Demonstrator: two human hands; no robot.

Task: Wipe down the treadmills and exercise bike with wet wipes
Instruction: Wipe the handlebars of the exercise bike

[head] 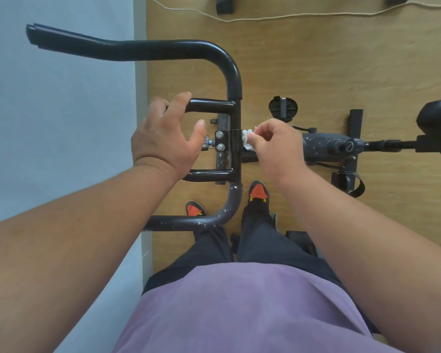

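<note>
Wood-pattern floor (316, 72), pale wall (61, 123) along left. Nearest — orange-toed shoes (257, 191) beside exercise bike (323, 146). Bike's long axis runs left-right, saddle (438, 123) at right, handlebar (236, 98) crosswise. Left hand (163, 141) curls round handlebar's inner loop. Right hand (275, 143) pinches wet wipe (247, 140) against centre bar. Pedal (283, 108) behind; farther — cord (290, 15) across floor.

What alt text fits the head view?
The right hand pinches a white wet wipe against the exercise bike's black handlebar, while the left hand grips a short crossbar. Below: wood floor, orange-toed shoes.
</note>
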